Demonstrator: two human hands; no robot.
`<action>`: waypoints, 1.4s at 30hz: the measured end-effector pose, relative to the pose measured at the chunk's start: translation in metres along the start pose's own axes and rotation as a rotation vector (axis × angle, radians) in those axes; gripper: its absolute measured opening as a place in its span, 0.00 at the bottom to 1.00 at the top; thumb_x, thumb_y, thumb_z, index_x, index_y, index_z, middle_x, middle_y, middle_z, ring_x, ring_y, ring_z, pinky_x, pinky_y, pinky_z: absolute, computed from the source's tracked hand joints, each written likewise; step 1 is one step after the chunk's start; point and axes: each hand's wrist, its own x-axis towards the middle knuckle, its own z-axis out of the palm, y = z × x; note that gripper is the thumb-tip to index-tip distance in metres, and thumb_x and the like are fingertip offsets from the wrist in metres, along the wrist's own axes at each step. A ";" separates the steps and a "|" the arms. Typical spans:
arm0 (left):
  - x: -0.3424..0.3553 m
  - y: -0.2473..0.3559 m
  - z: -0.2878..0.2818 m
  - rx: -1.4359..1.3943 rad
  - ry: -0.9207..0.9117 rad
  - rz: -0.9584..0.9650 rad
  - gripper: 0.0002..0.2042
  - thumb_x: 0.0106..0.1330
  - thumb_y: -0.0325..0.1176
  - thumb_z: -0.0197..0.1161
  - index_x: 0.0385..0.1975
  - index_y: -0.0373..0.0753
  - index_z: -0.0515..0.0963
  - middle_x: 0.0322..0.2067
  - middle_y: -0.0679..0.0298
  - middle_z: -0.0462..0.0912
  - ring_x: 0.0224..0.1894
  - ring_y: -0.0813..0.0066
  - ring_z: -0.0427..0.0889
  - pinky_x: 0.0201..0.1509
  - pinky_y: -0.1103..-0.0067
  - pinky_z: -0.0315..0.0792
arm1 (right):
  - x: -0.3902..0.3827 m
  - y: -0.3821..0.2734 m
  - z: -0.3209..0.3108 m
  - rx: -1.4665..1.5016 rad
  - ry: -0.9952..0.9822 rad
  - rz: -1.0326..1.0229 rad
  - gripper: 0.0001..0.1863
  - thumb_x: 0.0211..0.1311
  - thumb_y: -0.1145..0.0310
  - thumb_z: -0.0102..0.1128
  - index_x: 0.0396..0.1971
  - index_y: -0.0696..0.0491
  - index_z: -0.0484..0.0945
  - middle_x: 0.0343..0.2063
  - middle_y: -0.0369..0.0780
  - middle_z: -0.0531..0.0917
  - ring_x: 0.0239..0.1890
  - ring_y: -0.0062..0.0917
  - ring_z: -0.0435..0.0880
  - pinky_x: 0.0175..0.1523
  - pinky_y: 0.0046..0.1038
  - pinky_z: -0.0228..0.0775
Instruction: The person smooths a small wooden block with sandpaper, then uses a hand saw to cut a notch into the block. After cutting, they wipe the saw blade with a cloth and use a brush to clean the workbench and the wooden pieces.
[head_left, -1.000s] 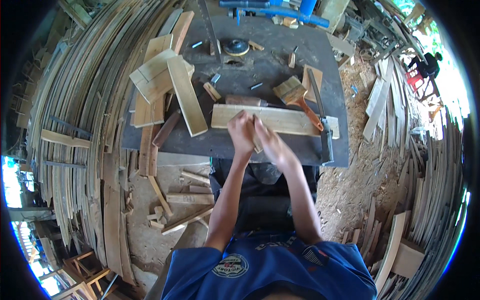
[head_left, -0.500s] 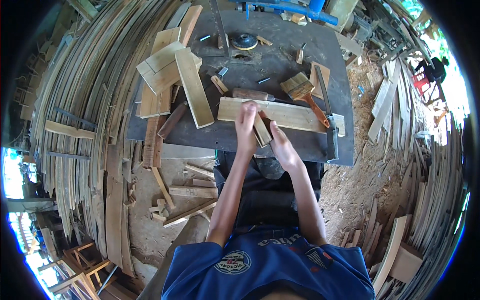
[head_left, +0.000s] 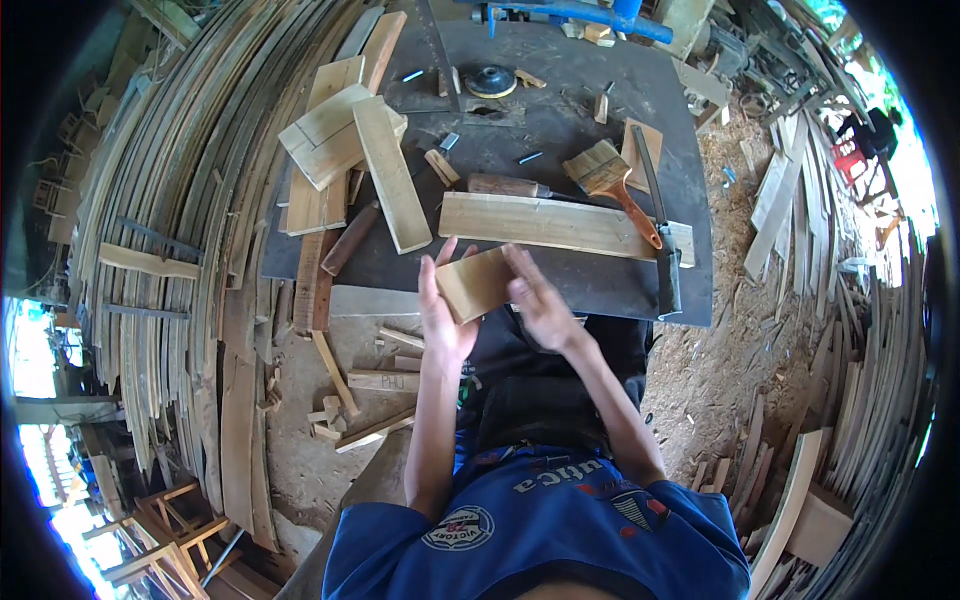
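Note:
A small flat wooden block (head_left: pixel 474 286) is in my left hand (head_left: pixel 446 318), resting against the palm with the fingers behind it and its broad face turned up. My right hand (head_left: pixel 545 312) is at the block's right end, fingers stretched out and slightly blurred, the fingertips at its edge. Just beyond both hands lies a long pale board (head_left: pixel 540 221) across the bench. A wide paintbrush (head_left: pixel 605 180) and a metal-framed saw (head_left: pixel 661 225) rest over its right part. Behind the board is a wooden-handled tool (head_left: pixel 505 186).
Boards (head_left: pixel 390 180) are piled on the bench's left, beside another wooden handle (head_left: pixel 350 240). A round black disc (head_left: pixel 491 81) and a blue clamp (head_left: pixel 580 15) are at the back. Offcuts (head_left: pixel 385 380) lie on the floor; stacked planks (head_left: pixel 170 230) line the left.
The block has turned from edge-up to broad face up and moved left and nearer me. My left hand has opened out under it; my right hand has shifted to its right end.

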 end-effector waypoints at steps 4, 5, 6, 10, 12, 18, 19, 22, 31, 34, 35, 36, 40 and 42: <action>0.003 -0.016 0.032 0.274 -0.083 0.145 0.29 0.66 0.57 0.34 0.59 0.43 0.57 0.54 0.60 0.64 0.57 0.71 0.61 0.61 0.73 0.55 | -0.008 -0.050 0.010 -0.032 -0.070 -0.298 0.37 0.63 0.43 0.24 0.62 0.57 0.46 0.64 0.48 0.43 0.67 0.40 0.36 0.67 0.36 0.28; 0.002 -0.018 0.033 0.374 -0.150 0.218 0.29 0.66 0.57 0.34 0.59 0.43 0.57 0.54 0.60 0.63 0.58 0.72 0.60 0.61 0.74 0.53 | -0.010 -0.059 0.008 0.026 -0.093 -0.338 0.38 0.63 0.42 0.22 0.63 0.57 0.45 0.64 0.48 0.42 0.67 0.40 0.35 0.67 0.37 0.28; 0.006 -0.020 0.037 0.336 -0.095 0.189 0.30 0.65 0.58 0.33 0.59 0.43 0.57 0.55 0.60 0.62 0.58 0.71 0.60 0.62 0.74 0.52 | -0.003 -0.056 0.002 0.060 -0.114 -0.344 0.38 0.63 0.41 0.23 0.63 0.57 0.45 0.65 0.47 0.42 0.67 0.39 0.34 0.67 0.37 0.27; 0.005 -0.018 0.044 0.176 -0.012 0.102 0.30 0.66 0.58 0.32 0.59 0.41 0.57 0.55 0.58 0.62 0.60 0.69 0.57 0.64 0.71 0.48 | 0.015 0.013 -0.009 0.108 0.012 0.023 0.37 0.63 0.43 0.24 0.63 0.57 0.46 0.65 0.46 0.44 0.67 0.36 0.36 0.68 0.33 0.27; 0.014 -0.027 0.030 0.335 -0.070 0.242 0.30 0.66 0.58 0.31 0.60 0.42 0.56 0.55 0.58 0.62 0.59 0.70 0.59 0.63 0.72 0.50 | 0.009 -0.024 -0.002 0.081 -0.053 -0.192 0.36 0.64 0.44 0.24 0.62 0.57 0.46 0.65 0.46 0.44 0.67 0.36 0.36 0.68 0.33 0.28; 0.004 -0.012 0.022 0.565 -0.076 0.285 0.28 0.68 0.53 0.31 0.60 0.40 0.58 0.47 0.55 0.73 0.47 0.69 0.73 0.53 0.75 0.65 | 0.011 0.014 -0.004 0.191 0.076 -0.076 0.35 0.64 0.45 0.26 0.61 0.58 0.50 0.64 0.45 0.49 0.67 0.34 0.39 0.67 0.33 0.29; 0.003 -0.010 0.020 0.662 -0.064 0.240 0.27 0.69 0.51 0.33 0.59 0.38 0.59 0.45 0.55 0.74 0.46 0.70 0.74 0.53 0.77 0.65 | 0.014 0.025 -0.008 0.298 0.105 0.005 0.35 0.64 0.45 0.26 0.61 0.58 0.50 0.64 0.45 0.50 0.67 0.34 0.39 0.67 0.33 0.29; -0.003 -0.008 0.040 1.059 -0.159 0.444 0.26 0.67 0.46 0.39 0.57 0.31 0.59 0.28 0.45 0.77 0.32 0.68 0.79 0.37 0.77 0.70 | 0.008 -0.016 -0.013 0.214 0.086 -0.198 0.34 0.65 0.47 0.25 0.61 0.58 0.50 0.64 0.44 0.49 0.67 0.33 0.38 0.67 0.32 0.28; 0.000 -0.009 0.056 1.204 -0.416 0.485 0.22 0.69 0.44 0.34 0.40 0.30 0.70 0.21 0.45 0.76 0.29 0.45 0.77 0.30 0.64 0.69 | -0.013 -0.033 -0.018 0.285 0.247 -0.268 0.32 0.67 0.52 0.26 0.60 0.63 0.52 0.63 0.45 0.51 0.67 0.34 0.40 0.67 0.33 0.26; -0.001 -0.011 0.064 1.274 -0.453 0.443 0.20 0.69 0.43 0.35 0.37 0.31 0.71 0.22 0.43 0.75 0.28 0.43 0.75 0.29 0.61 0.69 | -0.015 -0.014 -0.024 0.462 0.302 -0.303 0.30 0.67 0.54 0.27 0.59 0.63 0.53 0.62 0.47 0.53 0.66 0.34 0.45 0.67 0.32 0.33; 0.000 -0.011 0.068 1.281 -0.456 0.440 0.20 0.69 0.43 0.36 0.37 0.32 0.71 0.23 0.42 0.75 0.28 0.42 0.74 0.29 0.60 0.68 | -0.012 -0.001 -0.027 0.530 0.348 -0.210 0.30 0.67 0.54 0.27 0.59 0.63 0.53 0.62 0.48 0.54 0.66 0.34 0.46 0.67 0.32 0.35; 0.000 -0.011 0.072 1.305 -0.470 0.460 0.21 0.69 0.43 0.35 0.36 0.32 0.71 0.22 0.43 0.75 0.28 0.43 0.75 0.29 0.62 0.68 | -0.011 0.011 -0.029 0.594 0.359 -0.081 0.30 0.67 0.54 0.29 0.61 0.62 0.50 0.63 0.42 0.52 0.65 0.28 0.48 0.67 0.30 0.34; 0.001 -0.016 0.074 1.402 -0.497 0.504 0.23 0.69 0.45 0.33 0.32 0.32 0.72 0.21 0.45 0.75 0.27 0.47 0.76 0.30 0.66 0.69 | -0.020 -0.017 -0.027 0.529 0.373 -0.170 0.29 0.68 0.56 0.28 0.60 0.62 0.51 0.63 0.45 0.53 0.65 0.30 0.48 0.67 0.30 0.34; 0.002 -0.015 0.075 1.424 -0.497 0.366 0.23 0.69 0.45 0.34 0.32 0.32 0.72 0.23 0.45 0.75 0.30 0.45 0.75 0.32 0.65 0.68 | -0.021 -0.008 -0.032 0.437 0.367 -0.246 0.28 0.68 0.57 0.27 0.59 0.62 0.54 0.61 0.46 0.56 0.65 0.32 0.50 0.66 0.30 0.36</action>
